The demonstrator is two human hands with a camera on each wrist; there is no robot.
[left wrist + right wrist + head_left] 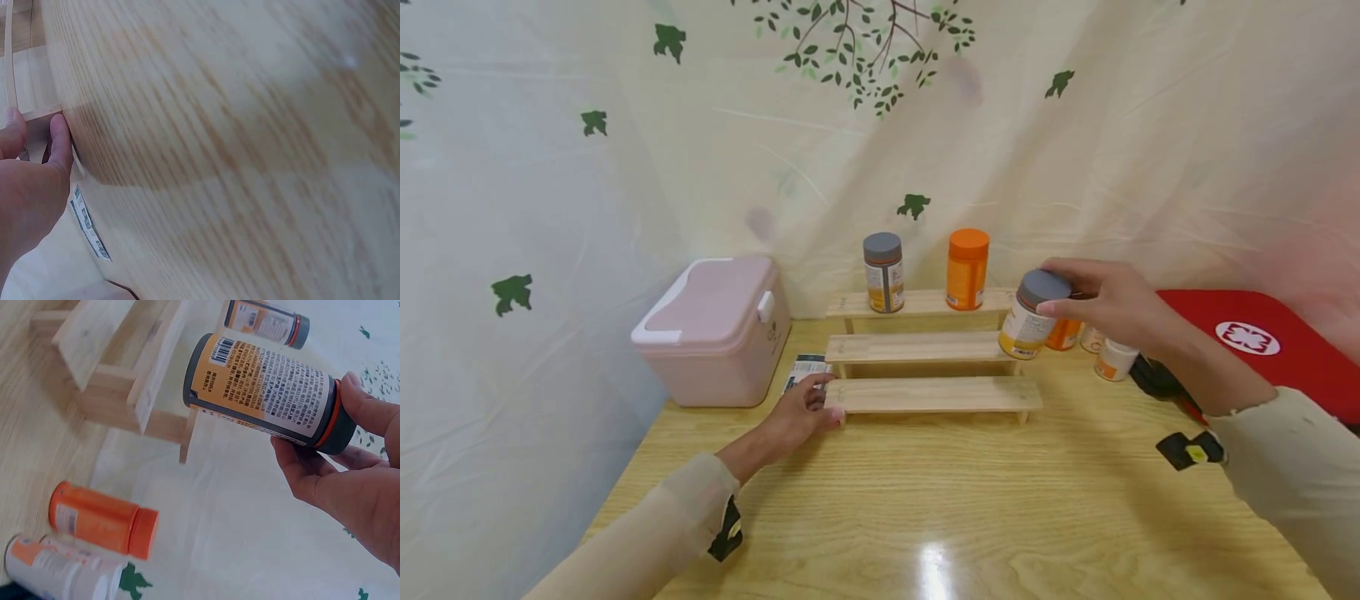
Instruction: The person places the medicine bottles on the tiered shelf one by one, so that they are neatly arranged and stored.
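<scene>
My right hand [1108,304] grips a supplement bottle [1028,321] by its grey cap. The bottle is held tilted near the right end of a three-step wooden rack [925,393]; its yellow and white label shows in the right wrist view. At the rack's lower left end, my left hand [797,423] pinches the wood between thumb and fingers, which the left wrist view shows close up. On the top step stand a grey-capped bottle [883,275] and an orange bottle [967,271], apart from each other.
Another orange bottle [97,515] and white bottles [1116,360] stand right of the rack. Beyond them lies a red pouch [1195,312] with a white emblem. A pink lidded box [707,333] stands left, near a printed packet [808,365]. A patterned curtain [820,167] hangs behind.
</scene>
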